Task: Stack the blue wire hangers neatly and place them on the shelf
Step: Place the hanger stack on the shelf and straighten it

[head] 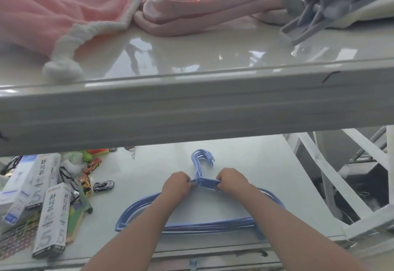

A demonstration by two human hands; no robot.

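Several blue wire hangers lie stacked flat on the lower white shelf, hooks pointing away from me. My left hand grips the stack just left of the neck. My right hand grips it just right of the neck. Both forearms cross over the hangers' bottom bars and hide part of the shoulders. The hooks fan slightly apart below the upper shelf's front edge.
The upper shelf spans the view, holding pink cloth, pink hangers and a grey clip. On the lower shelf's left lie white boxes and toy cars. A white frame stands right.
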